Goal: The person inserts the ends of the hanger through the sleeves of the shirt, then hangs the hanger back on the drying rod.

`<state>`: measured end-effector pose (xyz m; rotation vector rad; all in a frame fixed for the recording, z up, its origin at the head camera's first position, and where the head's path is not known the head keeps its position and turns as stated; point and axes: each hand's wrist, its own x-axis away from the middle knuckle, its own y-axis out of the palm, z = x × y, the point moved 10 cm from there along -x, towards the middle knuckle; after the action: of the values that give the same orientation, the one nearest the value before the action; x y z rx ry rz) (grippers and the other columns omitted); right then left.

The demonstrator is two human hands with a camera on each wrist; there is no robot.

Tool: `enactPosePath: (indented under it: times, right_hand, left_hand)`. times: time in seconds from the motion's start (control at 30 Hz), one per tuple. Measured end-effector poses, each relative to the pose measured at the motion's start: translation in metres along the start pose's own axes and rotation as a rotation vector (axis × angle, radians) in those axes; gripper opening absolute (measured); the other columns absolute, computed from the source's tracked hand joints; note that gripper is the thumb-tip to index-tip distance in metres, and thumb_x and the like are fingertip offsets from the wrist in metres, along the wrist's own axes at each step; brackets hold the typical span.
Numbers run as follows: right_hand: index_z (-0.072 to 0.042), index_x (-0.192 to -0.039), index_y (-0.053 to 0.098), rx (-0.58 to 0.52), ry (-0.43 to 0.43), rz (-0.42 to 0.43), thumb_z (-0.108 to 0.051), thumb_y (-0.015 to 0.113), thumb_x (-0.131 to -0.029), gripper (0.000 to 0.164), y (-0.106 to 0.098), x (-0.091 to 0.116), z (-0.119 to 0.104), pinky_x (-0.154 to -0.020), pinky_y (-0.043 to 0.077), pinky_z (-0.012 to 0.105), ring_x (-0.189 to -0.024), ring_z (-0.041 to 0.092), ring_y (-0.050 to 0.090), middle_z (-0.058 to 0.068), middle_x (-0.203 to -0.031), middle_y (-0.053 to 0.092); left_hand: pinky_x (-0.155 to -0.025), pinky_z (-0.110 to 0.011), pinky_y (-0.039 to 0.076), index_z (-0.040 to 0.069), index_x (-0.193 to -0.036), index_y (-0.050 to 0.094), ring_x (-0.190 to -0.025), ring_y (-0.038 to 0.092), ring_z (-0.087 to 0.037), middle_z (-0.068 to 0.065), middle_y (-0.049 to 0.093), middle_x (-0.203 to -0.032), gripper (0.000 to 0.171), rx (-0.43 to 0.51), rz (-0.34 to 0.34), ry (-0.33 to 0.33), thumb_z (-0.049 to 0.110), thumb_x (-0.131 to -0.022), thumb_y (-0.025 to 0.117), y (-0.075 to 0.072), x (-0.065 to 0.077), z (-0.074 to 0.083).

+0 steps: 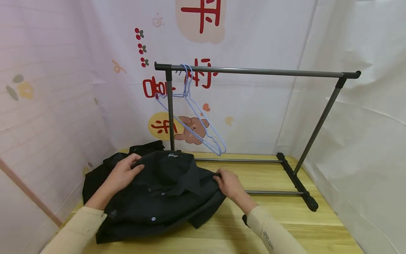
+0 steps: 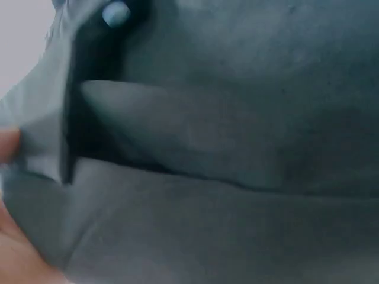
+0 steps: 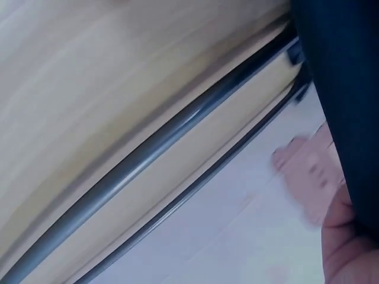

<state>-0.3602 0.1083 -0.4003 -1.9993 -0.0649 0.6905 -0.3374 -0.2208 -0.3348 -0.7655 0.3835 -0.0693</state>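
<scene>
Head view: the dark shirt is sprawled over the left half of the wooden table, front side up, held at the top by two hands.
Left hand: the left hand has a bit of cloth pinched between thumb and fingers near the top left of the shirt. Decent grip, but I'd try to have a seam in there, since loose fabric just slides.
Right hand: the right hand is pinching the other end of the shirt, so that side is lifted and stretched. Imo that's the better of the two holds.
Collar: the collar sits between the hands and looks floppy. I'd pull both hands apart evenly so it opens up, without yanking.
Button: there's a pale button low on the front. Good guide, honestly: line the front edge up with it before judging if things are straight.
Left wrist view: mostly folds, blurry, so I can't tell which layers are caught in the pinch. Worth checking it's not a double layer.
Rack: the metal rack, with blue hangers at its left end, is right behind. I'd watch for the cloth snagging on its lower bars.
Other cloth: a dark pile lies just behind, easy to grab by mistake.
</scene>
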Motion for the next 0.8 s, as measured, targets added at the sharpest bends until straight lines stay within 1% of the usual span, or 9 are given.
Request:
enactPosePath:
  times: [0.1, 0.2, 0.33, 0.4, 0.5, 0.63, 0.7, 0.73, 0.8]
  right_hand:
    - [-0.007, -0.093, 0.063, 0.057, 0.025, 0.079, -0.012, 0.069, -0.093, 0.008, -0.026, 0.011, 0.030, -0.067, 0.051, 0.046, -0.076, 0.029, 0.066, 0.009, -0.083, 0.066]
    - [-0.006, -0.096, 0.062, 0.096, 0.063, 0.105, -0.010, 0.068, -0.094, 0.007, -0.052, 0.023, 0.061, -0.064, 0.051, 0.047, -0.074, 0.030, 0.065, 0.011, -0.084, 0.067]
    - [-0.002, -0.097, 0.061, 0.143, 0.106, 0.149, -0.007, 0.067, -0.094, 0.008, -0.095, 0.038, 0.094, -0.064, 0.050, 0.051, -0.073, 0.034, 0.064, 0.016, -0.086, 0.066]
    - [0.000, -0.097, 0.062, 0.171, 0.127, 0.195, -0.006, 0.067, -0.093, 0.009, -0.125, 0.048, 0.109, -0.064, 0.049, 0.054, -0.073, 0.038, 0.064, 0.020, -0.087, 0.066]
    - [0.003, -0.098, 0.062, 0.203, 0.164, 0.273, -0.003, 0.066, -0.093, 0.009, -0.171, 0.061, 0.124, -0.061, 0.047, 0.056, -0.072, 0.042, 0.062, 0.024, -0.087, 0.065]
    - [0.006, -0.098, 0.060, 0.243, 0.225, 0.396, -0.001, 0.062, -0.094, 0.009, -0.227, 0.078, 0.129, -0.051, 0.041, 0.046, -0.059, 0.036, 0.057, 0.023, -0.077, 0.061]
    - [0.006, -0.099, 0.060, 0.253, 0.251, 0.422, -0.003, 0.060, -0.095, 0.010, -0.243, 0.084, 0.128, -0.049, 0.036, 0.040, -0.054, 0.030, 0.052, 0.019, -0.070, 0.058]
    - [0.006, -0.098, 0.060, 0.251, 0.257, 0.420, -0.004, 0.060, -0.095, 0.010, -0.248, 0.086, 0.127, -0.049, 0.034, 0.038, -0.052, 0.027, 0.050, 0.016, -0.067, 0.057]
    - [0.004, -0.100, 0.060, 0.224, 0.269, 0.348, -0.007, 0.059, -0.096, 0.012, -0.246, 0.089, 0.126, -0.049, 0.033, 0.035, -0.051, 0.023, 0.046, 0.011, -0.065, 0.055]
  left_hand:
    - [-0.071, -0.039, 0.047, 0.006, -0.108, 0.061, -0.077, 0.059, -0.020, -0.010, 0.069, -0.100, 0.010, -0.010, 0.027, -0.018, 0.007, -0.098, 0.059, 0.031, -0.010, 0.011]
    - [-0.072, -0.041, 0.048, 0.007, -0.106, 0.062, -0.079, 0.062, -0.022, -0.011, 0.070, -0.102, 0.010, 0.020, 0.056, -0.033, 0.006, -0.097, 0.060, 0.060, -0.020, 0.027]
    - [-0.075, -0.044, 0.050, 0.008, -0.105, 0.064, -0.086, 0.065, -0.025, -0.011, 0.071, -0.103, 0.010, 0.056, 0.093, 0.015, 0.004, -0.095, 0.063, 0.090, -0.033, 0.056]
    - [-0.077, -0.045, 0.051, 0.007, -0.107, 0.065, -0.090, 0.066, -0.026, -0.011, 0.071, -0.104, 0.011, 0.069, 0.087, 0.045, 0.004, -0.096, 0.063, 0.108, -0.042, 0.073]
    - [-0.080, -0.044, 0.051, 0.007, -0.110, 0.065, -0.095, 0.066, -0.026, -0.010, 0.069, -0.105, 0.013, 0.086, 0.044, 0.075, 0.006, -0.097, 0.061, 0.136, -0.054, 0.096]
    - [-0.085, -0.043, 0.050, 0.007, -0.119, 0.062, -0.104, 0.063, -0.026, -0.011, 0.065, -0.115, 0.020, 0.169, -0.084, 0.072, 0.013, -0.100, 0.059, 0.173, -0.060, 0.119]
    - [-0.085, -0.042, 0.049, 0.007, -0.123, 0.060, -0.105, 0.061, -0.025, -0.010, 0.063, -0.116, 0.024, 0.224, -0.142, 0.060, 0.016, -0.101, 0.059, 0.185, -0.058, 0.124]
    - [-0.082, -0.041, 0.048, 0.005, -0.121, 0.060, -0.100, 0.060, -0.026, -0.011, 0.063, -0.112, 0.023, 0.261, -0.167, 0.057, 0.017, -0.101, 0.059, 0.189, -0.057, 0.126]
    - [-0.079, -0.038, 0.047, 0.005, -0.117, 0.060, -0.094, 0.059, -0.024, -0.010, 0.062, -0.105, 0.021, 0.334, -0.199, 0.050, 0.019, -0.101, 0.059, 0.191, -0.055, 0.125]
